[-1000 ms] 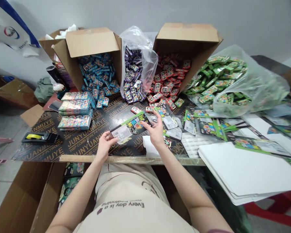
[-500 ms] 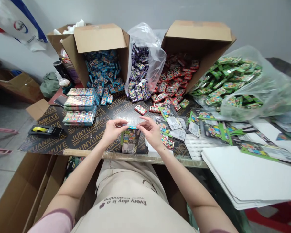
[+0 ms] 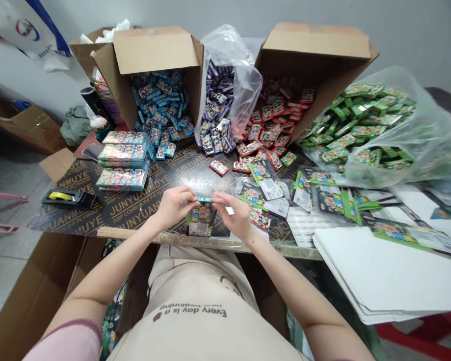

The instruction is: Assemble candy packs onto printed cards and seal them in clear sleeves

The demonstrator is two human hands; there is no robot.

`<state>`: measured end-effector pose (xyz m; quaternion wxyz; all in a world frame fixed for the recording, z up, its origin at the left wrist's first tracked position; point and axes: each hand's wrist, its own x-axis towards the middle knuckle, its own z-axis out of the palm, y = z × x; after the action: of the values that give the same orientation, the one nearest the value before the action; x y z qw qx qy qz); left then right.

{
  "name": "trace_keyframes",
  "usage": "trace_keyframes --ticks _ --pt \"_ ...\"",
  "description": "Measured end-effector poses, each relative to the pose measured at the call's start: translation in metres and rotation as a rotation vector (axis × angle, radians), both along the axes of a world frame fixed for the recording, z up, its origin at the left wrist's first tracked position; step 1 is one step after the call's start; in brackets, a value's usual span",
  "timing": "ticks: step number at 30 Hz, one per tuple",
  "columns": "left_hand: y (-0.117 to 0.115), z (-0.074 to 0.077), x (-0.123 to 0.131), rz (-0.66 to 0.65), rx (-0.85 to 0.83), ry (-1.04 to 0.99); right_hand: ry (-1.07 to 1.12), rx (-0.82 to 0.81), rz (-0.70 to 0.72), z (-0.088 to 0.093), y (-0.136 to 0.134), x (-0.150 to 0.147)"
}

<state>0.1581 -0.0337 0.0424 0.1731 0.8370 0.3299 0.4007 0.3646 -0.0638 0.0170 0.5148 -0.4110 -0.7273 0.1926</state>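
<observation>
A black printed pouch (image 3: 201, 220) with a green side stripe stands near the table's front edge, between my hands. Along its top runs a narrow blue strip (image 3: 204, 199). My left hand (image 3: 176, 206) is closed, thumb and fingertips pinching the strip's left end. At the right end, my right hand (image 3: 235, 216) has its thumb and fingers drawn together on the top edge. Clear film glints just behind the strip. A single red packet (image 3: 219, 168) lies beyond my hands, and flat printed pouches (image 3: 265, 188) overlap beside my right hand.
Tipped cartons hold blue packets (image 3: 161, 100) and red packets (image 3: 272, 120); clear bags hold purple packets (image 3: 220, 105) and green packets (image 3: 368, 120). Wrapped stacks (image 3: 122, 163) and a tape dispenser (image 3: 69, 199) are on the left. White sheets (image 3: 391, 276) overhang the front right.
My right fingers have curled in closer to the strip, and my left fingers have bunched at its left end. The camera view has shifted slightly.
</observation>
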Motion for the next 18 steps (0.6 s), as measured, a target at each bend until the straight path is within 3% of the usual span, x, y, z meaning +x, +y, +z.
trace_keyframes --ticks 2,4,10,13,16,18 --pt "-0.001 -0.004 0.001 -0.003 0.071 0.076 -0.115 0.096 0.042 0.000 -0.002 0.004" --pt "-0.003 -0.008 0.002 -0.003 0.128 0.110 -0.132 0.062 0.074 0.007 -0.001 0.008" --pt "-0.007 -0.012 0.008 0.050 0.124 0.052 -0.030 -0.094 -0.100 0.049 0.019 0.014" --pt "-0.005 -0.013 0.010 0.077 0.042 -0.061 -0.055 -0.304 0.089 0.057 0.030 0.005" --pt "-0.003 -0.013 0.009 0.104 0.001 -0.127 -0.050 -0.569 0.288 0.050 0.037 -0.006" --pt "-0.004 -0.013 0.008 0.115 0.002 -0.127 -0.035 -0.665 0.344 0.044 0.041 -0.011"
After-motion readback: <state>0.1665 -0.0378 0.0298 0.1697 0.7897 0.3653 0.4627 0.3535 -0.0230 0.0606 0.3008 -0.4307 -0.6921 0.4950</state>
